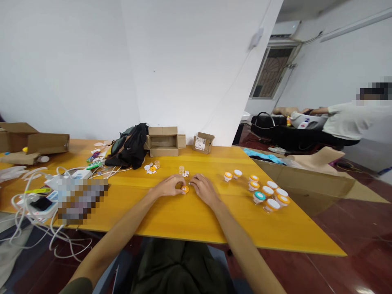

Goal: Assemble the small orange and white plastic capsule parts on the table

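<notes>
My left hand (173, 185) pinches a small round orange lid (185, 190) with a white middle, low over the yellow table. Just to its right, my right hand (202, 188) has its fingertips drawn together near a tiny white bit, too small to name. Beyond the hands stands a small clear cup (181, 169), with several white cut-out pieces (185, 174) beside it. Farther left, a second clear cup (157, 163) sits by a cluster of white pieces (148, 168) and an orange piece (152, 168).
Several lidded jars (268, 191) with orange, white and teal tops stand at the table's right. Cardboard boxes (163, 153) and a black bag (134, 147) line the back. White cables (21, 216) lie at left. A person (349, 118) sits at far right.
</notes>
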Tool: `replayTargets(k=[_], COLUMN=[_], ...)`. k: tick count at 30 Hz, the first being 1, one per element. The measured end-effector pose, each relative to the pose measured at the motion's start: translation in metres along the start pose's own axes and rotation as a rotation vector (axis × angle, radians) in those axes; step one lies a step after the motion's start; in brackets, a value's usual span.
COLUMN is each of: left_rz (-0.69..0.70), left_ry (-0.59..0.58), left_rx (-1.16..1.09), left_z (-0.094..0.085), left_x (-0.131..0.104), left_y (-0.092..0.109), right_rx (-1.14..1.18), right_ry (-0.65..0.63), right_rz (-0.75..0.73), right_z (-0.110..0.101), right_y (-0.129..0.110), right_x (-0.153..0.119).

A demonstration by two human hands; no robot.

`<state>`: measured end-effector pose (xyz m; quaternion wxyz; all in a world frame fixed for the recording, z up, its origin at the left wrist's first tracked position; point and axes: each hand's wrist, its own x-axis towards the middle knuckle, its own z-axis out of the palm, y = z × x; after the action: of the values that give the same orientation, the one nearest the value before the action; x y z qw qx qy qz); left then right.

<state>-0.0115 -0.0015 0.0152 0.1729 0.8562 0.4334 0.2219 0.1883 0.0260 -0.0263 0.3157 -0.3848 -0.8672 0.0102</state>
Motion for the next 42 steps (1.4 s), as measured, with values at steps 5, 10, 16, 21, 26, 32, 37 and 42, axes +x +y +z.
replayTargets(k=[5,10,16,21,26,32,37,42], left_rz=[0.055,0.102,0.119,0.118,0.115,0.127,0.115,0.118], left_ry=[0.021,0.005,-0.001,0.003,0.002,-0.003,0.008,0.010], left_rx=[-0.022,-0.059,-0.074,-0.073,-0.074,-0.067,-0.059,-0.048], left_z=[0.001,0.002,0.002,0.002,0.003,0.003,0.003,0.002], left_x=[0.001,0.001,0.001,0.001,0.001,0.001,0.001,0.001], left_y=[-0.001,-0.004,-0.005,-0.005,-0.008,-0.007,-0.005,-0.004], right_rx=[0.015,0.043,0.111,0.216,0.424,0.578,0.572,0.537], right_ry=[-0.003,-0.003,0.001,0.010,0.052,-0.020,-0.090,-0.103], right_rz=[-0.037,-0.056,-0.037,0.018,0.077,0.055,0.026,0.035], right_z=[0.001,0.004,0.005,0.004,0.004,0.004,0.001,-0.003], right_y=[0.001,0.004,0.005,0.004,0.005,0.001,-0.004,-0.007], right_x=[0.000,0.000,0.001,0.001,0.005,0.006,0.005,0.005])
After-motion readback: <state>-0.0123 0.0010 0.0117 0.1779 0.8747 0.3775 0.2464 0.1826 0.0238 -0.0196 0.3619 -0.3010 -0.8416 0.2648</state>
